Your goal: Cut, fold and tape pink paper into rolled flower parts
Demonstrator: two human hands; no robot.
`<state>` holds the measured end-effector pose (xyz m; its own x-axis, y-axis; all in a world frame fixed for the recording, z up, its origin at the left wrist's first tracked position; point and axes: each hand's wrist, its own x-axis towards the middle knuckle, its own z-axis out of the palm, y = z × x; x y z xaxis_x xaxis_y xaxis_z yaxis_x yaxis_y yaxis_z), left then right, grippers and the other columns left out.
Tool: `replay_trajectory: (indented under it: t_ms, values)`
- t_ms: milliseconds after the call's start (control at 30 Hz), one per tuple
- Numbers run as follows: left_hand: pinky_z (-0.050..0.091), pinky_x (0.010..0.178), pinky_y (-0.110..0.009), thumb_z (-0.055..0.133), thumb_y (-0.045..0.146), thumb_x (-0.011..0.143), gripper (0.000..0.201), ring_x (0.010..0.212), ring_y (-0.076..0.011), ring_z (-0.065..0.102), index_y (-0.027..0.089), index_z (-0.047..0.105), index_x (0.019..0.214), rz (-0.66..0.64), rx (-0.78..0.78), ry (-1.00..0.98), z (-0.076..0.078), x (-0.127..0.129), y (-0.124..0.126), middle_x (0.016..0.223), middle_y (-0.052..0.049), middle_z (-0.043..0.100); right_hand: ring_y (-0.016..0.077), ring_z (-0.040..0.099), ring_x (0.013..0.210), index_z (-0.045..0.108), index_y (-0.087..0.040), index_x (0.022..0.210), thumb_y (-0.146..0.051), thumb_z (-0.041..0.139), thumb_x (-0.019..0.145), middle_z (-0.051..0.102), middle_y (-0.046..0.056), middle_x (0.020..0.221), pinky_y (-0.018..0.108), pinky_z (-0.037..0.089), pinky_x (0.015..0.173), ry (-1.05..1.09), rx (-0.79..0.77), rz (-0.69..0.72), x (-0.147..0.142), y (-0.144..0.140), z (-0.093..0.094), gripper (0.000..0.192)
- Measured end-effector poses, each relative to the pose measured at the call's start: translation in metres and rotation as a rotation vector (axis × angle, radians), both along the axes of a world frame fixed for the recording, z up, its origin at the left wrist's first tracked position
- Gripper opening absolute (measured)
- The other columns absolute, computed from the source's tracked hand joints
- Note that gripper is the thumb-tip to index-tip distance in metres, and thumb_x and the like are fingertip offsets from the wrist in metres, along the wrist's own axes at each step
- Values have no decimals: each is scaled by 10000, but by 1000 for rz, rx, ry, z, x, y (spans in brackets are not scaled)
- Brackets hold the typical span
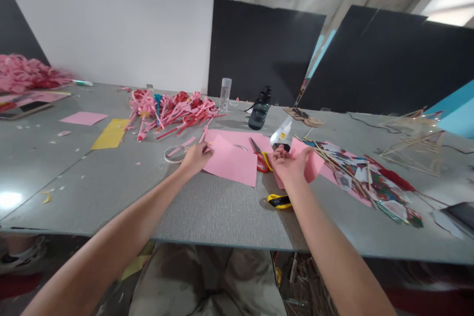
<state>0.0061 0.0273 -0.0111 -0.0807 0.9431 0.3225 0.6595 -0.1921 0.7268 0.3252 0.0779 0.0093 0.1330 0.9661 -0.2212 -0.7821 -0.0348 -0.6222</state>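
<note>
My left hand [196, 157] rests on the left edge of a pink paper sheet [231, 160] lying on the grey table [207, 207], fingers curled at the sheet's corner. My right hand [291, 164] is stretched out palm up over more pink paper, fingers apart, just below a clear glue bottle with a black cap [281, 136]. Red-and-yellow scissors [261, 158] lie between my hands. A yellow box cutter [279, 201] lies near my right wrist. A tape ring [175, 154] sits left of my left hand.
A heap of pink and red paper strips [172, 108] lies further back, with a clear bottle [224, 95] and a dark water bottle [259, 108]. Yellow [110, 134] and pink [83, 118] sheets lie left. Wooden sticks and colourful cut-outs [370, 177] spread right.
</note>
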Motion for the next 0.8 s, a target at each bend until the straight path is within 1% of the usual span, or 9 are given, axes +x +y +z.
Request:
replay_trajectory:
  t_ms: [67, 133, 233, 300, 433, 500, 600, 667, 800]
  values:
    - [233, 601, -275, 598, 260, 801, 162, 596, -160, 442, 213, 497, 683, -5, -9, 36, 1, 2, -1, 621, 22, 470, 166, 568, 640, 386, -272, 768, -959, 238, 746, 564, 45, 803, 301, 517, 486, -12, 15, -23, 0, -2, 0, 704]
    - [237, 609, -275, 605, 247, 790, 128, 605, -165, 450, 213, 519, 701, -8, -19, 65, 2, 3, -3, 634, 16, 487, 177, 585, 688, 409, -274, 777, -971, 200, 724, 563, 60, 839, 310, 531, 513, -40, 48, -4, 4, -3, -1, 729]
    - [241, 613, -275, 599, 233, 789, 98, 620, -172, 464, 214, 538, 715, -15, -27, 102, 3, 4, -4, 652, 5, 508, 193, 596, 716, 478, -277, 810, -943, 265, 740, 571, 65, 854, 326, 547, 539, -177, 121, 64, 14, -3, -3, 703]
    - [244, 611, -277, 592, 224, 792, 70, 634, -179, 475, 212, 551, 737, -11, -28, 126, 3, 4, -4, 666, -3, 518, 191, 592, 683, 511, -278, 825, -896, 275, 792, 582, 65, 849, 329, 547, 524, -229, 126, 76, 19, -3, -3, 663]
    - [256, 610, -280, 548, 184, 797, 37, 649, -181, 488, 202, 581, 793, 12, -28, 163, 4, 3, -4, 689, -14, 539, 139, 575, 582, 500, -249, 823, -674, 158, 980, 608, 54, 798, 269, 530, 470, -100, 12, -2, 19, -2, -2, 568]
    - [259, 610, -280, 530, 161, 794, 68, 651, -178, 493, 196, 587, 794, 12, -33, 182, 4, 3, -4, 688, -16, 548, 111, 571, 549, 471, -236, 816, -537, 257, 1032, 623, 29, 760, 224, 520, 456, -82, -17, -40, 14, -1, -2, 428]
    - [273, 612, -279, 532, 143, 790, 89, 666, -176, 518, 187, 604, 815, 6, -50, 214, 5, 3, -4, 708, -24, 578, 84, 565, 510, 468, -231, 836, -400, 525, 989, 646, -13, 729, 169, 493, 425, -135, -4, -55, 8, 1, -1, 235]
    - [288, 618, -277, 540, 143, 797, 103, 684, -180, 544, 182, 621, 847, 5, -62, 234, 5, 2, -4, 734, -33, 604, 80, 561, 483, 470, -235, 847, -422, 599, 955, 657, -26, 714, 151, 456, 386, -170, -1, -56, 6, 3, -2, 251]
    - [334, 645, -280, 570, 183, 818, 120, 725, -202, 590, 174, 651, 905, 11, -77, 269, 6, 3, -4, 770, -55, 639, 89, 566, 456, 426, -238, 806, -593, 525, 955, 668, -14, 692, 157, 419, 349, -213, -34, -52, 8, 2, -3, 397]
